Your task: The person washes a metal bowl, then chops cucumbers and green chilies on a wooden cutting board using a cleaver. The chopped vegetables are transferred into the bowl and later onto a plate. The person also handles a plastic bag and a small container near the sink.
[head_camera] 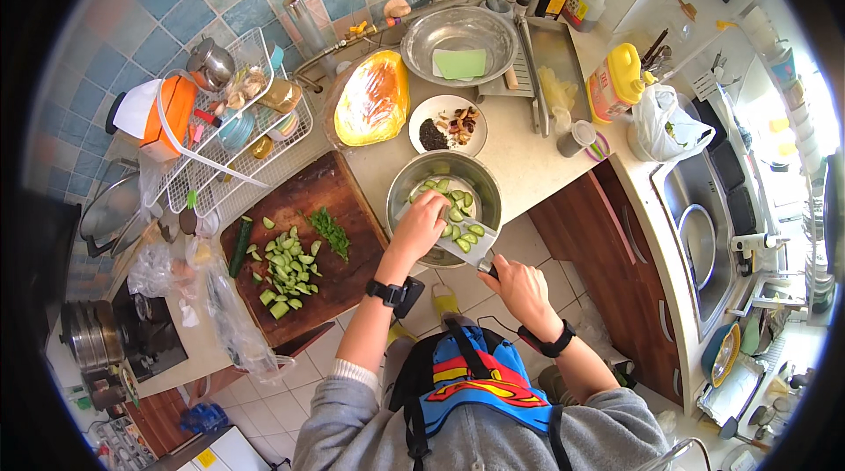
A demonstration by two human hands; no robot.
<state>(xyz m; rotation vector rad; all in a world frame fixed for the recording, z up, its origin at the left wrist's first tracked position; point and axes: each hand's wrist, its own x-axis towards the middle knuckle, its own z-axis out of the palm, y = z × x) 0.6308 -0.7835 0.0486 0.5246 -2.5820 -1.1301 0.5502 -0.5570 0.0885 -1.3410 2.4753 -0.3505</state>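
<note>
My right hand [521, 289] grips the black handle of a cleaver [485, 243], whose broad blade lies tilted across the rim of a metal pot [432, 164]. Half-round cucumber slices [464, 240] rest on the blade, and more slices lie inside the pot. My left hand [419, 223] reaches over the pot, its fingers bent at the slices and blade; whether they pinch a piece is unclear. On the wooden cutting board [356, 233] to the left lie a heap of cut cucumber [290, 263], an uncut cucumber length [241, 246] and chopped green herbs [328, 232].
Behind the pot stand a white plate [430, 108] with dark seasonings, a film-covered yellow squash half [371, 98] and a large metal basin [422, 42]. A wire rack [224, 174] borders the board. At right are a yellow jug [614, 85] and a sink [680, 184].
</note>
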